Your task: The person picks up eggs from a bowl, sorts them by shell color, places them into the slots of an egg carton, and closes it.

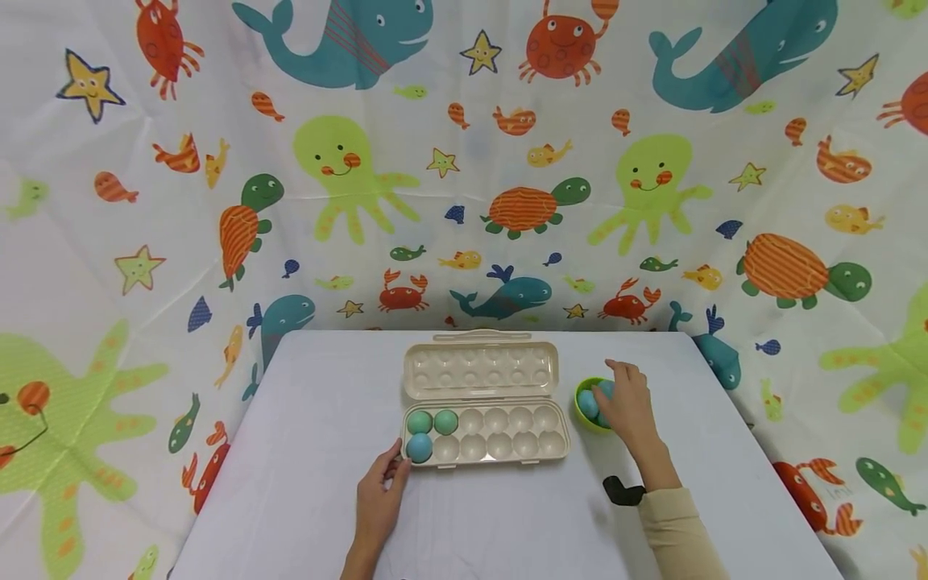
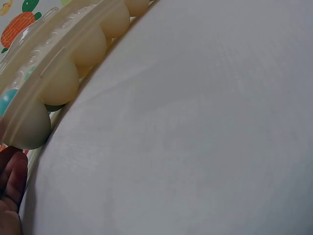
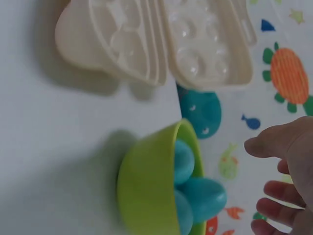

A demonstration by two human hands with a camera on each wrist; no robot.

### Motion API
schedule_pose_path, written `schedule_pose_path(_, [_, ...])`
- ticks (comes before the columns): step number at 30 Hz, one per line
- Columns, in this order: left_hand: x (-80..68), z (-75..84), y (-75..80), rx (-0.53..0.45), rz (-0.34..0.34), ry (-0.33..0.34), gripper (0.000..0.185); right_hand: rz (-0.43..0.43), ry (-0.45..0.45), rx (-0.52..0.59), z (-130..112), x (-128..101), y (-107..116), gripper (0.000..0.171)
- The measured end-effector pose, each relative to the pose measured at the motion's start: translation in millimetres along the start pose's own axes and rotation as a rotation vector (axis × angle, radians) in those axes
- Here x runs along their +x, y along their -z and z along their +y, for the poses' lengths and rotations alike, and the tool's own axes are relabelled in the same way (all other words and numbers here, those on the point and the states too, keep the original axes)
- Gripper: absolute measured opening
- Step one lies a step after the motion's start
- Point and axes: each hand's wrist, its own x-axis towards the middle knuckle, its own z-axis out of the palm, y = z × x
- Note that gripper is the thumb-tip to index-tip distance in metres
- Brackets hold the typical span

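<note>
A beige egg carton (image 1: pixel 474 447) lies unfolded, its lid (image 1: pixel 482 342) tipped back behind the tray. Two green eggs (image 1: pixel 432 422) occupy the back row's left end, and a blue egg (image 1: pixel 419 448) sits in the front-left cup. My left hand (image 1: pixel 380 491) holds the carton's front-left corner between thumb and fingers; its fingertips show below the end cup in the left wrist view. Over a lime-green bowl (image 3: pixel 146 186) hovers my right hand (image 1: pixel 629 403), fingers loosely spread and holding nothing. Blue eggs (image 3: pixel 201 199) fill that bowl, apart from the fingers in the right wrist view.
The white table (image 1: pixel 326 387) ends at a sheet (image 1: pixel 449 266) printed with sea animals, hanging behind and on both sides. The bowl stands just right of the carton. A black strap (image 1: pixel 622 490) shows at the right wrist.
</note>
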Motion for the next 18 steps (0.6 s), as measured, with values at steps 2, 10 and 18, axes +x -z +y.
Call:
schedule_pose_path(2, [-0.2, 0.2, -0.2, 0.003, -0.002, 0.007, 0.039, -0.024, -0.028, -0.022, 8, 0, 2, 0.056])
schedule_pose_path(10, [1.5, 3.4, 3.4, -0.015, 0.005, 0.02, 0.038, -0.142, -0.114, -0.058, 24, 2, -7, 0.058])
schedule_pose_path(18, [-1.5, 1.4, 0.7, -0.005, 0.006, 0.022, 0.038, -0.151, -0.081, -0.103, 31, -1, -15, 0.052])
